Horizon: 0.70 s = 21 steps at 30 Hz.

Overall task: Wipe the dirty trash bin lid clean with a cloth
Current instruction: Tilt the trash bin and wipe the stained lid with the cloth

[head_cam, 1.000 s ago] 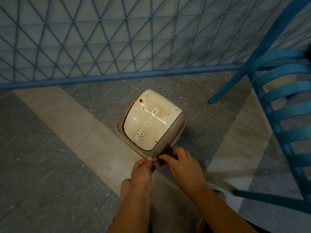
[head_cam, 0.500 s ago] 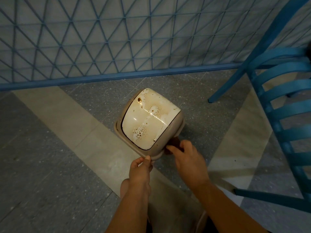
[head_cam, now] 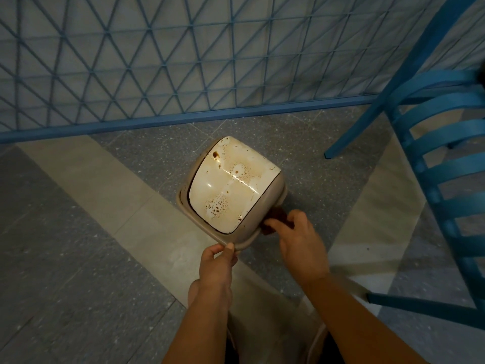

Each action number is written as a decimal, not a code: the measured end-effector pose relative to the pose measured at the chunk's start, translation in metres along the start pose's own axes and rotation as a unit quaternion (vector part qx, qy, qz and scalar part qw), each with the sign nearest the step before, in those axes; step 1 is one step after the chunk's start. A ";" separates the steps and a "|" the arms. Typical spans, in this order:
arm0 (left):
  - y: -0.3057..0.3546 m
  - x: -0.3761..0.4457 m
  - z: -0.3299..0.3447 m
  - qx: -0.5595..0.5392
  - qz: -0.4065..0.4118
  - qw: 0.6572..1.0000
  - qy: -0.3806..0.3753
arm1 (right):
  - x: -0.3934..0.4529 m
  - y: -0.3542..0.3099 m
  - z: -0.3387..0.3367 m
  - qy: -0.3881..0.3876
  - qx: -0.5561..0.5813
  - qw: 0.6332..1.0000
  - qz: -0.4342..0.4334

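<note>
A beige trash bin lid (head_cam: 231, 187) with a cream swing flap sits on the floor, its flap spotted with brown stains. My left hand (head_cam: 216, 261) pinches the lid's near rim between thumb and fingers. My right hand (head_cam: 301, 240) presses a dark brown cloth (head_cam: 275, 215) against the lid's right side; most of the cloth is hidden under my fingers.
A blue slatted chair (head_cam: 433, 164) stands close on the right, one leg (head_cam: 349, 132) near the lid. A blue lattice fence (head_cam: 183, 61) with a base rail runs behind the lid. The floor has grey and beige stone bands.
My right hand has slid with the cloth from the lid's near corner up along its right side. The lid has shifted slightly away. My left hand keeps its pinch on the rim.
</note>
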<state>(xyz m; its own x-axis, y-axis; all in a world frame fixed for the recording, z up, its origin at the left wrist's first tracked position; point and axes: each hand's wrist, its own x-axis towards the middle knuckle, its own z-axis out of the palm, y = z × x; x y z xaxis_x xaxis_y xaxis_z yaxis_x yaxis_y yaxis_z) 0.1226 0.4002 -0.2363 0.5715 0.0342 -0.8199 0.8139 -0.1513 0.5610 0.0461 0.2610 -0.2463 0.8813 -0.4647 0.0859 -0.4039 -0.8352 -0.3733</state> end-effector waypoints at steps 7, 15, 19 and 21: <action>-0.001 0.003 -0.001 0.014 0.021 1.000 0.009 | -0.017 -0.015 0.004 -0.063 -0.010 0.993 -0.101; 0.004 0.010 -0.006 -0.017 0.022 0.999 0.036 | 0.031 0.020 -0.014 -0.015 -0.039 0.999 0.018; 0.005 0.003 -0.006 -0.117 -0.004 0.992 0.039 | 0.020 0.005 -0.007 -0.020 -0.024 0.999 0.036; 0.002 -0.002 0.000 -0.151 -0.017 0.988 0.016 | 0.012 -0.004 -0.003 -0.019 -0.018 0.998 0.057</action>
<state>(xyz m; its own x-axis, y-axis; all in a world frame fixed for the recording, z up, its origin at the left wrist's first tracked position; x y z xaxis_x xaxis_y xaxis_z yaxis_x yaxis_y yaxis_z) 0.1227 0.3995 -0.2336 0.5429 0.0665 -0.8371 0.8236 0.1524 0.5463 0.0574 0.2585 -0.2414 0.8371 -0.5469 0.0094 -0.5106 -0.7875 -0.3453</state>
